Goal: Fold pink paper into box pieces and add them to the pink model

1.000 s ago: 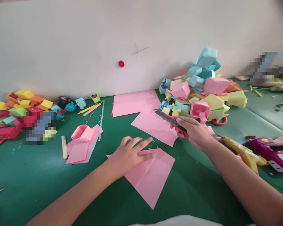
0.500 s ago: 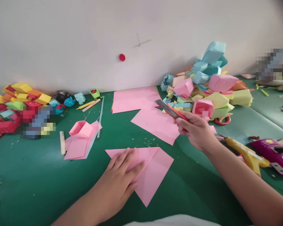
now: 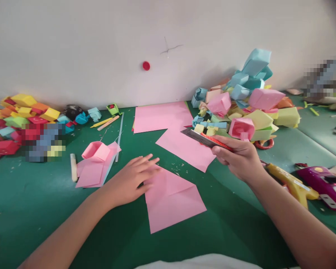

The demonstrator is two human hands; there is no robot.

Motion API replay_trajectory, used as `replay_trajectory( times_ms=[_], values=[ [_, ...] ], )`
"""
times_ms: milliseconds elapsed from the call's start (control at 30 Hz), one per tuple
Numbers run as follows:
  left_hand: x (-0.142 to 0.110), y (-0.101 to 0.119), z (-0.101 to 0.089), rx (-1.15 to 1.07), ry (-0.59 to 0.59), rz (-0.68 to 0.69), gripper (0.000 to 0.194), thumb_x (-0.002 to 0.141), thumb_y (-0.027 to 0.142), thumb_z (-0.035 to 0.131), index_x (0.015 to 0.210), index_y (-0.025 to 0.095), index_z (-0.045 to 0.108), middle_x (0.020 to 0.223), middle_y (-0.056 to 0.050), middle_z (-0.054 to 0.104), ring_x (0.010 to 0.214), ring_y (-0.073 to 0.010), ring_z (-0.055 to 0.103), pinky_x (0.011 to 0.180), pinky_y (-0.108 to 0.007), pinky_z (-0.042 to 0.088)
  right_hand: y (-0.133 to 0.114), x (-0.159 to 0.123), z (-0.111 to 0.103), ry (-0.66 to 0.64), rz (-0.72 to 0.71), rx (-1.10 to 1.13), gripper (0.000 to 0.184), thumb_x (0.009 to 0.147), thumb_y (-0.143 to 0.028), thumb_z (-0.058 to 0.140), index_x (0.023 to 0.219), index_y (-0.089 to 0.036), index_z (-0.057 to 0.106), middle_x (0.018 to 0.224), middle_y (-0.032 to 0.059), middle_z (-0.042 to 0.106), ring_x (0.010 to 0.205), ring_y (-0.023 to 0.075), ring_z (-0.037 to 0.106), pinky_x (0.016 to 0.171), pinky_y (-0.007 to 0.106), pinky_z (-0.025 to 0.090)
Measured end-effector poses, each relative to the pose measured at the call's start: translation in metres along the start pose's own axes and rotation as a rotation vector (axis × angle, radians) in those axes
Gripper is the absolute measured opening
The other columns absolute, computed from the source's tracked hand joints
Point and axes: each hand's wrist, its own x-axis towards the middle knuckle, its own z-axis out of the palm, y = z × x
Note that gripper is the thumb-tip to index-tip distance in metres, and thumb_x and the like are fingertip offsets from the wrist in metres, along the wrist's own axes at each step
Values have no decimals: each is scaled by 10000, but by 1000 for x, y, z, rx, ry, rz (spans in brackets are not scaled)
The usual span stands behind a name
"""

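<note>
"Holding a cutter is our right hand, noted at 4 o'clock from the view's centre. How do its fingers stand?"

"Closed around the red handle, thumb along the near side. The cutter's grey end points to 9 o'clock, above the loose pink sheet."

"And our left hand?"

"At 7 o'clock, palm down, fingers well spread and gripping nothing. The fingertips reach over the left edge of the folded pink sheet; we cannot tell whether they press on it."

"Position of that folded sheet?"

"At 6 o'clock, flat on the green table, a flap lying across its upper part. The loose sheet is apart from it, toward 1 o'clock."

"Surroundings, by the clock?"

"At 11 to 12, a stack of paper, pink on top, its near edge meeting the loose sheet. At 9, an open pink paper box on more pink paper, with a pale stick beside it. At 2, a pile of paper boxes; between 3 and 4, a yellow glue gun. At 11, on the wall, we record a red disc."
</note>
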Motion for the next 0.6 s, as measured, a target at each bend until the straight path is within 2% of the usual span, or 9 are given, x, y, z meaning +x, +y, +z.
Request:
replay_trajectory(
  times_ms=[100,233,333,433,600],
  values=[
    [-6,-1,6,50,3,-85,465,1052,306,408,1517,311,440,1653,-40,296,1534,-282,259,1203,-538,304,1,-2,1,-78,8,31,316,858,-406,731,1136,-258,761,754,2,526,568,112,384,474,261,299],
    [-5,3,7,55,-37,-107,514,1048,332,420,1558,305,360,1677,-50,223,1542,-293,230,1209,-540,264,0,-4,2,-249,56,117,413,889,-414,687,1269,-254,687,868,27,583,615,125,446,509,261,372],
    [-1,1,6,63,-42,-82,524,1036,348,458,1551,306,372,1680,-49,215,1552,-298,191,1223,-533,215,-4,-4,0,-310,39,-13,432,894,-429,689,1287,-251,684,922,47,638,718,166,545,606,287,470],
    [1,-7,5,97,-31,-28,505,1039,366,457,1539,368,387,1684,-34,204,1550,-315,190,1218,-561,166,-8,-5,-1,-355,-69,-168,367,905,-441,680,1217,-255,734,961,60,695,868,225,614,757,340,524],
    [-4,-20,6,161,10,-65,485,1033,429,460,1515,437,409,1679,-45,225,1480,-358,319,1115,-567,274,-8,-5,0,-381,-115,-256,341,896,-478,684,1145,-261,769,1024,73,760,924,266,679,799,378,558]
  ],
)
